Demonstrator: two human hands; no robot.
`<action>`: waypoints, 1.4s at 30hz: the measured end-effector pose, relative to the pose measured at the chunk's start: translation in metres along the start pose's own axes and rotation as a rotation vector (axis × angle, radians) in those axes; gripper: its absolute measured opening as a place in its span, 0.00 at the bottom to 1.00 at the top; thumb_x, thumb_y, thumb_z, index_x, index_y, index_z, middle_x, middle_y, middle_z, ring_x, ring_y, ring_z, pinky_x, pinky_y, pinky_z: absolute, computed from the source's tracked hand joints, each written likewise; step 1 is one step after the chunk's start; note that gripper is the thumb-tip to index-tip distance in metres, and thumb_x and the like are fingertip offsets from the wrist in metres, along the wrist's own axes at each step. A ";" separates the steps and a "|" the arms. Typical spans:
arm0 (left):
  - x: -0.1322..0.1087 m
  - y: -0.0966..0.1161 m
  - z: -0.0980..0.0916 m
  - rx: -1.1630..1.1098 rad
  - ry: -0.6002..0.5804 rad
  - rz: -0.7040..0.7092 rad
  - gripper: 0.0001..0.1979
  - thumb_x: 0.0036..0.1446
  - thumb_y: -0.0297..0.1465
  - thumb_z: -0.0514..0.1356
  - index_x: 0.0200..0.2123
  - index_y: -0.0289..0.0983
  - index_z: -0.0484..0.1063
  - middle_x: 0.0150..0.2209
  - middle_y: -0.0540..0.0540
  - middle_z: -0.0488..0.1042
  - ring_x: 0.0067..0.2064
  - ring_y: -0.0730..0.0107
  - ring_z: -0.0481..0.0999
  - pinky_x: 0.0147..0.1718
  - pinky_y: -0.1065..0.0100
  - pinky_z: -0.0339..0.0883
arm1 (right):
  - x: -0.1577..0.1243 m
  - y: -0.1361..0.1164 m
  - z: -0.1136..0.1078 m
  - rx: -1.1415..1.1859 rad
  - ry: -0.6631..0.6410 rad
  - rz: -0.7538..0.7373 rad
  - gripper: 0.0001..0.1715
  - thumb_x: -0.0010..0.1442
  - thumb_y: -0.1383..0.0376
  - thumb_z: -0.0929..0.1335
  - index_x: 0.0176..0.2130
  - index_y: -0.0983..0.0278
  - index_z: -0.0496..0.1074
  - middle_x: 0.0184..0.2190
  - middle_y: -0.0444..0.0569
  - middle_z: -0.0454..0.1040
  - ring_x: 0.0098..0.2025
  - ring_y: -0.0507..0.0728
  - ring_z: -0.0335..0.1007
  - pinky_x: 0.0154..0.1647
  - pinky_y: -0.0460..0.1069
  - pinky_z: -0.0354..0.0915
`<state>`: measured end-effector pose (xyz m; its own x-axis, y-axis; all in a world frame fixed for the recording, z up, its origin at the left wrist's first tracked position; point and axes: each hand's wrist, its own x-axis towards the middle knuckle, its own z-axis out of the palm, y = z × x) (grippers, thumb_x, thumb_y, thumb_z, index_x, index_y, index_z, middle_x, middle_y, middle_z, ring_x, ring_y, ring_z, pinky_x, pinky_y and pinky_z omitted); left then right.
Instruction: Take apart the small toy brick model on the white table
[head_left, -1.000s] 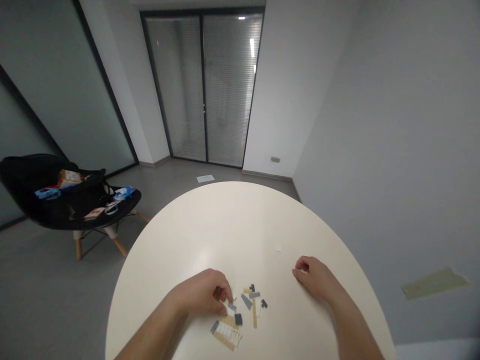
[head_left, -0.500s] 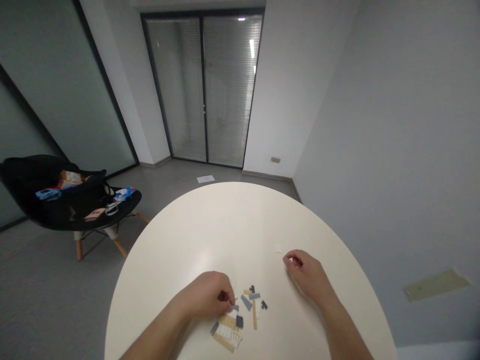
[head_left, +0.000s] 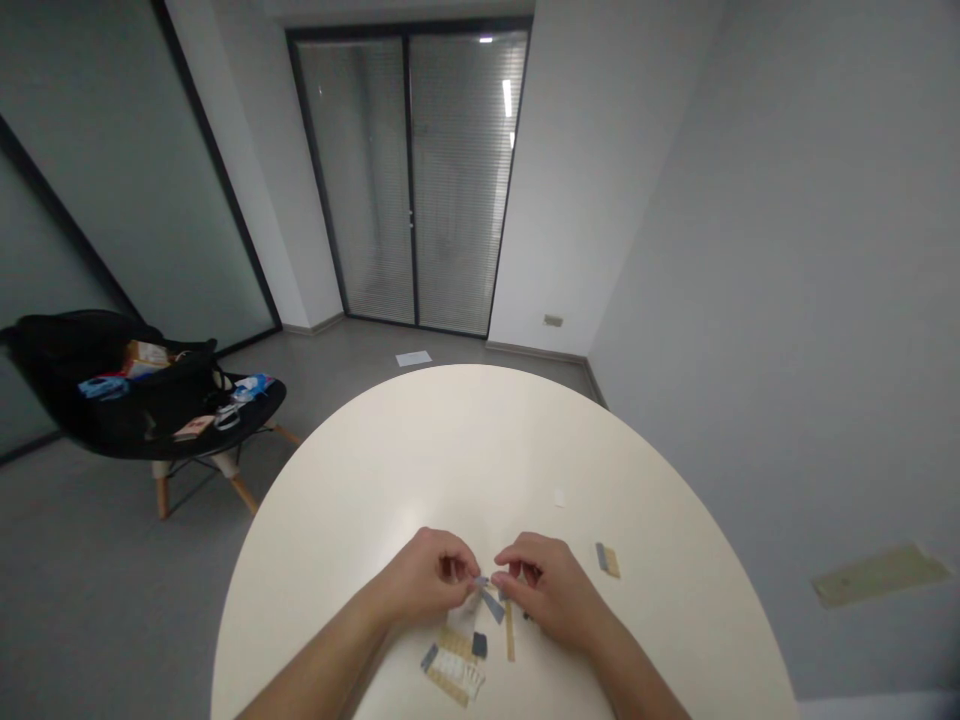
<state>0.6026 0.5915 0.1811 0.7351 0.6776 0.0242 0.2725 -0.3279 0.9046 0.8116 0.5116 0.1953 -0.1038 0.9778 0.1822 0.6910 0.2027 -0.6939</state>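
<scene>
Left hand (head_left: pixel 429 578): pinching a small grey strip (head_left: pixel 481 581)
Right hand (head_left: pixel 546 590): narrow, just beside it — grip unclear
Table (head_left: pixel 465 450): paper scraps (head_left: pixel 453 665) by the near edge — a lone scrap (head_left: pixel 607 560) toward the right edge

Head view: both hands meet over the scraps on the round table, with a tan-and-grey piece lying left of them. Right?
Wrong side. The tan-and-grey piece lies right of the hands, not left, as the head view shows. The rest holds: left hand and right hand meet over the scraps on the round table.
</scene>
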 end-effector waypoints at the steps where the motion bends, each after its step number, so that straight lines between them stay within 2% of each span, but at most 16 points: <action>1: 0.001 -0.002 0.002 -0.039 0.014 -0.016 0.07 0.47 0.27 0.62 0.29 0.33 0.80 0.24 0.48 0.75 0.25 0.73 0.68 0.25 0.73 0.59 | 0.000 -0.002 0.002 0.001 -0.009 -0.019 0.09 0.57 0.60 0.71 0.35 0.61 0.79 0.27 0.46 0.74 0.26 0.51 0.65 0.28 0.46 0.60; 10: 0.007 -0.013 0.011 -0.303 0.131 -0.072 0.06 0.46 0.30 0.67 0.27 0.32 0.76 0.23 0.47 0.74 0.26 0.72 0.70 0.27 0.72 0.61 | 0.002 -0.011 0.002 0.025 0.002 -0.040 0.08 0.59 0.62 0.69 0.34 0.60 0.80 0.25 0.46 0.74 0.26 0.51 0.65 0.27 0.46 0.58; 17: 0.009 -0.005 0.014 -0.514 0.087 -0.078 0.13 0.45 0.36 0.71 0.26 0.32 0.74 0.24 0.47 0.76 0.26 0.72 0.71 0.29 0.71 0.62 | 0.003 -0.014 0.004 0.037 0.076 -0.070 0.10 0.61 0.63 0.67 0.33 0.61 0.79 0.25 0.46 0.73 0.25 0.50 0.64 0.27 0.45 0.58; 22: 0.010 0.002 0.014 -0.641 0.069 -0.066 0.18 0.45 0.41 0.72 0.30 0.33 0.73 0.24 0.46 0.77 0.26 0.71 0.73 0.30 0.70 0.64 | 0.003 -0.011 0.008 0.045 0.108 -0.102 0.09 0.61 0.62 0.67 0.36 0.61 0.78 0.27 0.46 0.73 0.24 0.50 0.63 0.25 0.45 0.59; 28: 0.013 -0.004 0.016 -0.646 0.132 -0.070 0.19 0.46 0.41 0.72 0.28 0.33 0.71 0.23 0.47 0.76 0.23 0.74 0.71 0.25 0.73 0.60 | 0.002 -0.001 0.019 -0.010 0.158 -0.178 0.09 0.61 0.64 0.68 0.41 0.61 0.77 0.31 0.47 0.73 0.23 0.49 0.61 0.24 0.45 0.59; 34: 0.014 -0.007 0.017 -0.694 0.112 -0.079 0.18 0.44 0.39 0.73 0.29 0.33 0.71 0.23 0.47 0.77 0.24 0.72 0.74 0.27 0.71 0.63 | 0.002 0.002 0.021 -0.052 0.151 -0.223 0.14 0.58 0.65 0.71 0.46 0.60 0.75 0.35 0.48 0.74 0.26 0.50 0.63 0.28 0.45 0.63; 42: 0.014 -0.006 0.019 -0.665 0.119 -0.104 0.17 0.45 0.38 0.72 0.28 0.33 0.71 0.22 0.48 0.74 0.24 0.73 0.71 0.26 0.72 0.61 | 0.002 -0.006 0.017 -0.091 0.136 -0.209 0.14 0.57 0.67 0.71 0.45 0.59 0.76 0.36 0.48 0.74 0.29 0.51 0.67 0.31 0.45 0.66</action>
<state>0.6233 0.5904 0.1674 0.6420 0.7640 -0.0645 -0.1294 0.1909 0.9730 0.7952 0.5136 0.1885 -0.1580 0.8979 0.4109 0.7270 0.3873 -0.5669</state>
